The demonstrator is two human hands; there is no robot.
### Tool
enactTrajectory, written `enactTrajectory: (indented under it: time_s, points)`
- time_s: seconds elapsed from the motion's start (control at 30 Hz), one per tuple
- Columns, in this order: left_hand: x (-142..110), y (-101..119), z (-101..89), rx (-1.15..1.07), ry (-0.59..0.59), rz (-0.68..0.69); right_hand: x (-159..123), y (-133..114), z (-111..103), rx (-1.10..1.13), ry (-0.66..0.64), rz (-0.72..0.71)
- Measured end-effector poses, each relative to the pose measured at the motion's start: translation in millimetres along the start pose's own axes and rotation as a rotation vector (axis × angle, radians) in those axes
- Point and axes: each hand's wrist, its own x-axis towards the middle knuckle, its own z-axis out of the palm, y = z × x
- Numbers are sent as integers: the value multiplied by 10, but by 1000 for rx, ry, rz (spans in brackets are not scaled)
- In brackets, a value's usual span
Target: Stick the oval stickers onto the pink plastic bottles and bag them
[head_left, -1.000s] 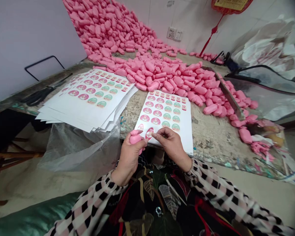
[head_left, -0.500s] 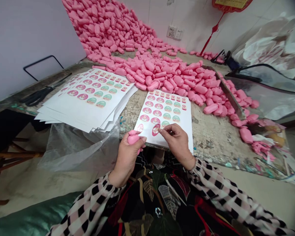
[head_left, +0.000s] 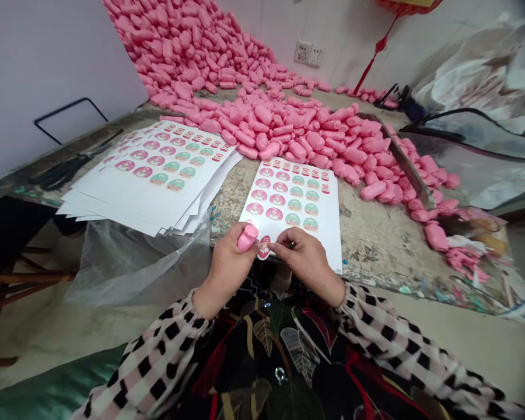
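Pink soap bar [head_left: 247, 238]: gripped upright in the closed left hand [head_left: 225, 268].
Oval sticker [head_left: 264, 247]: pinched in the right hand [head_left: 306, 259], now closer to the soap.
Desk [head_left: 376, 251]: sticker sheet [head_left: 289, 195], soap heap [head_left: 289, 125] beyond.

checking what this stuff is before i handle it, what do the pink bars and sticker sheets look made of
The pink bar in the left hand and those in the heap look like moulded soap, or possibly a similar waxy solid: smooth, matte and rounded. The sticker sheet looks like white paper or thin card with glossy printed labels, though its exact coating is hard to tell.
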Motion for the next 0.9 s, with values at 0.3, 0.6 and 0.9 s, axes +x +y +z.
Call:
enactTrajectory:
  time_s: [0.3, 0.6, 0.9]
  points:
    - [130, 48, -121, -546, -133, -288, 58, 63, -22, 296, -7, 70]
    - [109, 104, 46, -1064, -295, -741, -10, -107, -37, 494, -75, 77]
    - [86, 88, 123, -1044, -428, -657, -23, -75, 7, 420, -27, 52]
